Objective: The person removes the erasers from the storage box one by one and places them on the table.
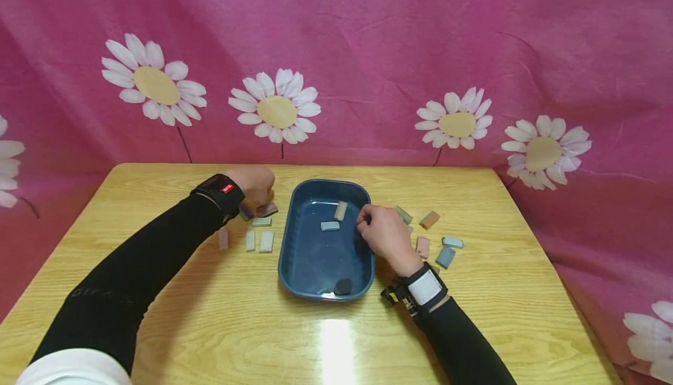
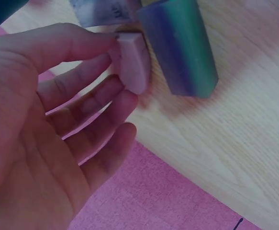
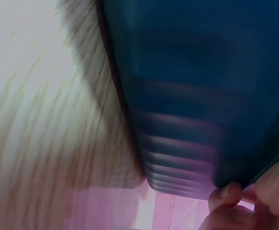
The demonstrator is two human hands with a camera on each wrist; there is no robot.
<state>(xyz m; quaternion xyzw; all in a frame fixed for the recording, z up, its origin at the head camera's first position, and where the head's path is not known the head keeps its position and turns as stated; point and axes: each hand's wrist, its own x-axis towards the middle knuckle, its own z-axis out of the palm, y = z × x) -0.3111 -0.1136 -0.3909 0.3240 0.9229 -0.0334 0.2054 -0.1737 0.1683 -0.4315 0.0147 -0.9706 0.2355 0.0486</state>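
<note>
My left hand [image 1: 256, 186] is at the table's left side, behind several small eraser-like blocks. In the left wrist view its thumb and forefinger pinch a pink eraser [image 2: 133, 64]; the other fingers are loosely bent. Beside it lie a purple-and-green eraser [image 2: 180, 48] and a greyish printed eraser [image 2: 106, 10]. My right hand [image 1: 386, 230] is over the right rim of a blue tray [image 1: 310, 280], fingers curled. Whether they hold anything is hidden. Inside the tray lie a beige eraser [image 1: 340, 211], a light blue eraser [image 1: 330, 226] and a dark rounded piece [image 1: 343, 286].
Left of the tray, a pale green eraser [image 1: 262, 221] and a white eraser [image 1: 266, 242] lie among others. On the right are an orange eraser [image 1: 429, 219], a pink eraser [image 1: 423, 247] and a blue-grey eraser [image 1: 446, 257]. A pink flowered cloth [image 1: 357, 52] hangs behind the table.
</note>
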